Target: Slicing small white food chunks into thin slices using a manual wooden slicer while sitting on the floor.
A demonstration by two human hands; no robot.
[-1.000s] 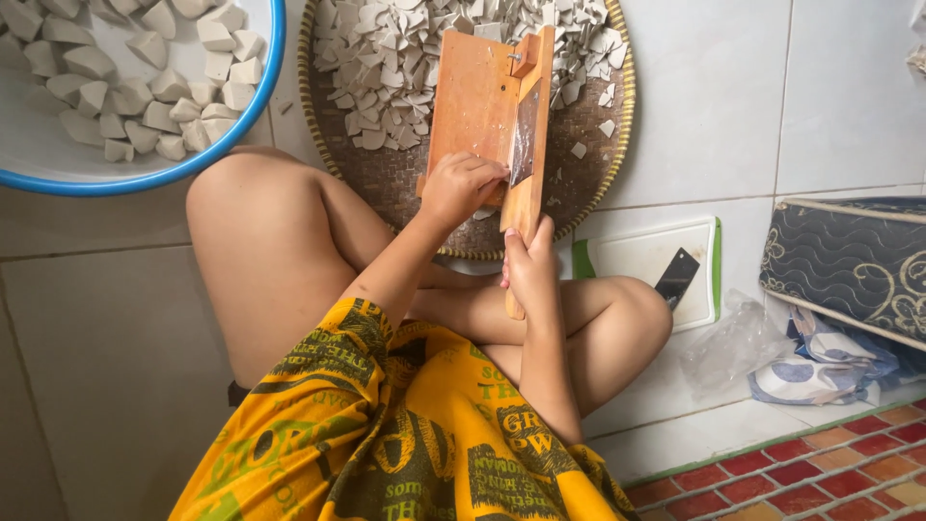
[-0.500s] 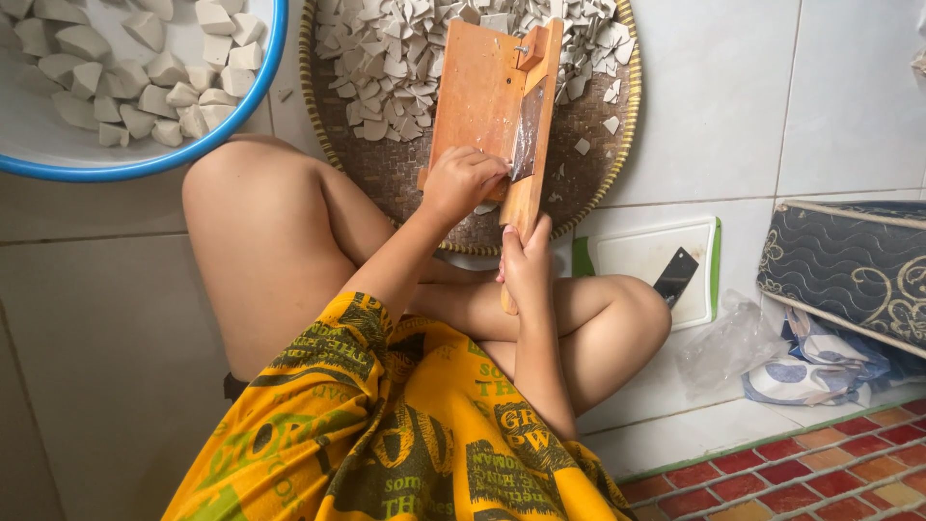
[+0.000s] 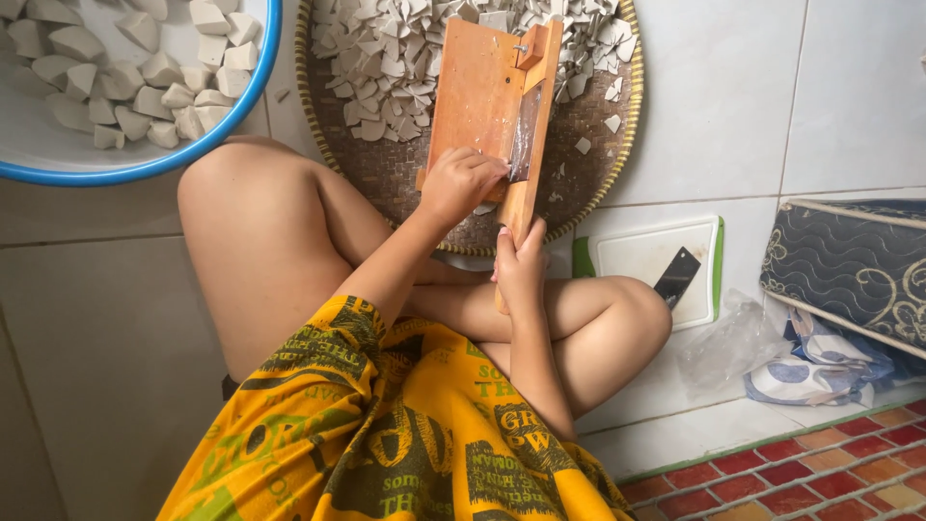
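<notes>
I sit cross-legged on a tiled floor. A wooden slicer board (image 3: 477, 87) with a metal blade (image 3: 526, 135) leans over a round woven tray (image 3: 617, 164) filled with thin white slices (image 3: 386, 68). My left hand (image 3: 463, 180) is curled on the board's face beside the blade, pressing a small white piece that is mostly hidden under the fingers. My right hand (image 3: 521, 265) grips the lower end of the slicer's right rail, just above my knee.
A blue-rimmed white basin (image 3: 193, 159) with several white chunks (image 3: 116, 77) stands at the top left. To the right lie a white cutting board (image 3: 646, 256) with a dark knife (image 3: 677, 277), a clear plastic bag (image 3: 723, 347) and a dark patterned cushion (image 3: 849, 270).
My left hand has slid a little up the board along the blade. My right hand keeps its grip on the slicer.
</notes>
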